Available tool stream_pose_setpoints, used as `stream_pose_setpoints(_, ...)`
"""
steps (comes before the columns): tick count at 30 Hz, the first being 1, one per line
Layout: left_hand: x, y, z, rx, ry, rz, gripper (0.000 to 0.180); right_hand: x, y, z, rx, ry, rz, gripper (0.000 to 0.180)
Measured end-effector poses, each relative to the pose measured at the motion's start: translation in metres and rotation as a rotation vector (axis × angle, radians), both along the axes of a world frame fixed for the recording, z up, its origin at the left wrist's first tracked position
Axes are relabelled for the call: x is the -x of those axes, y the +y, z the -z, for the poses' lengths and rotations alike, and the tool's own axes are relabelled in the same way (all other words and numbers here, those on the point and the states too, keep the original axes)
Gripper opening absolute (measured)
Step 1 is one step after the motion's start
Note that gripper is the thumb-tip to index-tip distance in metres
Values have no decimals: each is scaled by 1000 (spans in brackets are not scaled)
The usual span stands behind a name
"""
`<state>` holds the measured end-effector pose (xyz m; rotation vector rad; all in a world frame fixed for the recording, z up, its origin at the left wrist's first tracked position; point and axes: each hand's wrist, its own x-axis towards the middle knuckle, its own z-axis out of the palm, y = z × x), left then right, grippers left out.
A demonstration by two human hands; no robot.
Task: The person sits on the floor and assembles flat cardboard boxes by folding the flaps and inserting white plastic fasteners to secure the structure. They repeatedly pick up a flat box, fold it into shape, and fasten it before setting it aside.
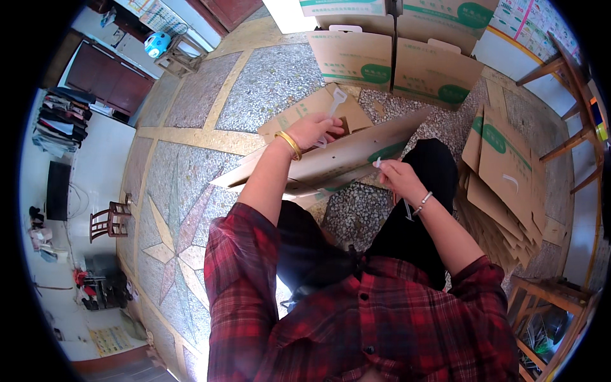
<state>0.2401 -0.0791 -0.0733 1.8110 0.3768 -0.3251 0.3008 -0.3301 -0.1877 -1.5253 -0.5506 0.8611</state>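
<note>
A flattened brown cardboard carton (347,156) with green print stands tilted on edge between my knees. My left hand (313,131), with a gold bangle at its wrist, reaches over the carton's far side. Its fingers are closed on a white plastic carry handle (338,99), whose wide end sticks up past them. On the near side, my right hand (401,178) pinches a small white plastic piece close to the carton's face. Below that hand hangs a thin white strip (408,211); whether it joins the pinched piece is hidden.
Another flat carton (298,114) lies on the floor beyond. Upright cartons (353,60) with white handles stand at the back. To the right leans a stack of flat cartons (503,172), a loose white handle (511,182) on top. Wooden chairs (569,137) stand along the right side.
</note>
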Motion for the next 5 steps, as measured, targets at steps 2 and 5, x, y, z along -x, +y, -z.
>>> stream_pose_setpoints(2,-6,4,-1,-38,61,43,39,-5,5,8,45,-214,-12,28)
stream_pose_setpoints(5,-11,12,-1,-120,90,123,46,-17,10,2,163,-531,-125,30)
